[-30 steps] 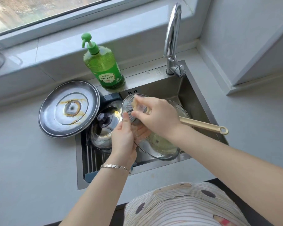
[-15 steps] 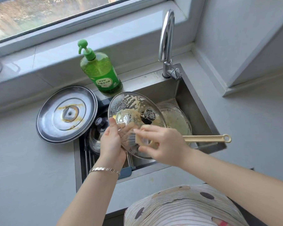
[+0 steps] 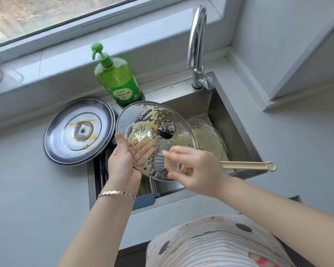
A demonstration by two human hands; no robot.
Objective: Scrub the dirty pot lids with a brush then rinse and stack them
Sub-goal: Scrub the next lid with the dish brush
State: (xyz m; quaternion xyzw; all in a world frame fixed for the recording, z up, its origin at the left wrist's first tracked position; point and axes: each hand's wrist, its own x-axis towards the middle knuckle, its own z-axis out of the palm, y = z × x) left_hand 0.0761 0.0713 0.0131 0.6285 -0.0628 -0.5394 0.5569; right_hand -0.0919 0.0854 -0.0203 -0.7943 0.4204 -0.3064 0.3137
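Glass, foamy and streaked with yellowish residue, made up the pot lid [image 3: 152, 135] being worked on. It was held tilted above the left half of the sink [image 3: 220, 112], its black knob [image 3: 168, 129] facing up. The left hand [image 3: 121, 164] gripped its left edge, thumb on top and fingers spread underneath, visible through the glass. The right hand [image 3: 199, 170] was curled tightly round the cream brush [image 3: 245, 165] close to its head, pressing the bristles at the lid's near rim while the long handle stuck out to the right over the sink edge. A second glass lid [image 3: 206, 139], also soiled, lay in the basin just behind and to the right. A steel lid [image 3: 79, 132] with a stained centre rested on the counter to the left, overhanging the sink. A green soap bottle [image 3: 120, 81] stood at the far edge, with the tap [image 3: 197, 45] to its right. The likeliest trouble was a slip: the soapy glass was held at one edge only, so a hard stroke at the near rim could lever it loose and drop it onto the lid below, chipping either one. The bristles were blurred and partly hidden by the fingers. The basin floor beneath the held lid was out of sight, and whether the lid's underside was clean could not be told.
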